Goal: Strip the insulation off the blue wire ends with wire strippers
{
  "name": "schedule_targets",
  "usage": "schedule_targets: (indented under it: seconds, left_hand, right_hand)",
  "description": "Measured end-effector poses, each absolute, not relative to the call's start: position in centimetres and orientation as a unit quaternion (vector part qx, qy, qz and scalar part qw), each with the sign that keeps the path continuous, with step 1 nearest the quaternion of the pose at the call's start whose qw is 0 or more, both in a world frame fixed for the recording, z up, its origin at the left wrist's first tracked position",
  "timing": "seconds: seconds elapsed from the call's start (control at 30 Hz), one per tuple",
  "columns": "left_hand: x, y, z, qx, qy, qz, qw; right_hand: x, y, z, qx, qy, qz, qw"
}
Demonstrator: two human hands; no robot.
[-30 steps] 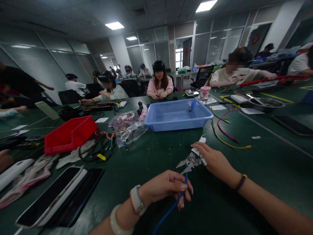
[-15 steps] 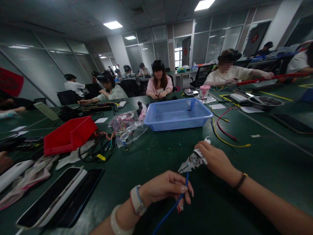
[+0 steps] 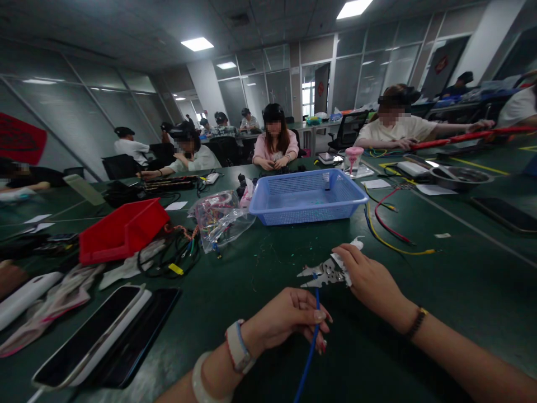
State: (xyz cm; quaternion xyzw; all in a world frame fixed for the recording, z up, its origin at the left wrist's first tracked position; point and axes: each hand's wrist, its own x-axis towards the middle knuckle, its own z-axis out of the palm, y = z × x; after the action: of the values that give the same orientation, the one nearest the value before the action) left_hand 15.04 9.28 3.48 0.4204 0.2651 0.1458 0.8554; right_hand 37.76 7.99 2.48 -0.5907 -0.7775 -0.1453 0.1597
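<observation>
My left hand (image 3: pixel 300 316) is closed in a pinch on a blue wire (image 3: pixel 309 358), whose lower part trails down out of the picture. The wire's upper end lies between the jaws of silver wire strippers (image 3: pixel 328 273). My right hand (image 3: pixel 366 274) is wrapped around the strippers' white handles from the right. The jaws point left and stand apart at their tips, a little above the left fingers. Whether the blades touch the wire is too small to tell.
Beyond the hands stands a blue plastic basket (image 3: pixel 306 216). Yellow and red wires (image 3: pixel 392 240) lie to its right. Leftward are a clear bag of wires (image 3: pixel 222 224), a red bin (image 3: pixel 121 235), gloves and phones (image 3: pixel 92 330). Several people sit around the tables.
The strippers' jaws have opened at the tips and turned to point more directly left. The blue wire now stands more upright between them, still pinched by my left hand.
</observation>
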Motion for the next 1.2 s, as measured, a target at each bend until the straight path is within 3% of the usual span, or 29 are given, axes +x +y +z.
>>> schedule_targets:
  seconds: [0.27,0.63,1.2]
  left_hand:
    - [14.89,9.44,3.25,0.421,0.254,0.132,0.86]
    - [14.91,9.34,3.38,0.405,0.248,0.116,0.872]
    - [14.73,9.59,2.83,0.41,0.216,0.1,0.881]
  right_hand:
    - [36.88,7.51,2.31,-0.59,-0.769,-0.167,0.18]
    - [36.86,7.41,2.25,-0.63,-0.742,-0.071,0.216]
    - [36.85,7.67,2.25,-0.614,-0.765,-0.113,0.162]
